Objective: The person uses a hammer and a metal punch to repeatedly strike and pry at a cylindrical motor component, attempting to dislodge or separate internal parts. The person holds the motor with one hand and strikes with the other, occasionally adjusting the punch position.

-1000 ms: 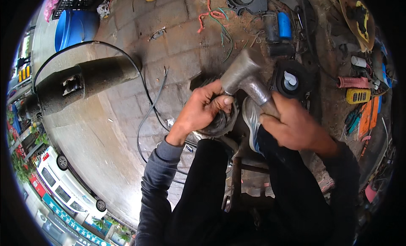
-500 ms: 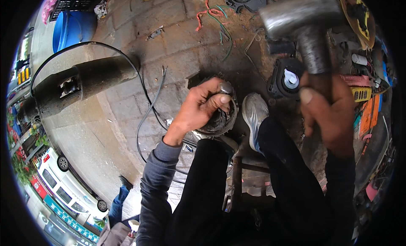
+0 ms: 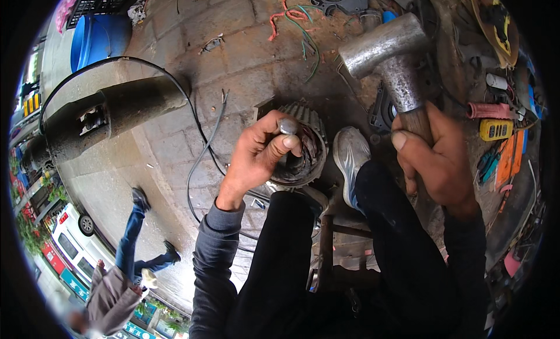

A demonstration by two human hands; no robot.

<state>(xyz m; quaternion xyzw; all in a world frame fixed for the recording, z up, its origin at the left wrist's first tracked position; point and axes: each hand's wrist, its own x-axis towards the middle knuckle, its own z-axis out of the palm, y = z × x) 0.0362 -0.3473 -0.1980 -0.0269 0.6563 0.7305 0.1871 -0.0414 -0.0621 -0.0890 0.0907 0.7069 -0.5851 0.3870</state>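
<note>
Left fingers point(image 3: 280, 147) pinch metal rod point(image 3: 287, 126) over finned housing point(image 3: 318, 162); right fingers point(image 3: 409, 145) grip hammer point(image 3: 399, 76).

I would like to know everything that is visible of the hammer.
The hammer has a thick, silvery, metal-looking head with a worn surface, and a stout neck running down to a brown, wood-like handle. The right hand grips the handle and hides part of it. In the picture the head slants, its left end lower; it is clear of the round-topped rod in the left hand.
</note>
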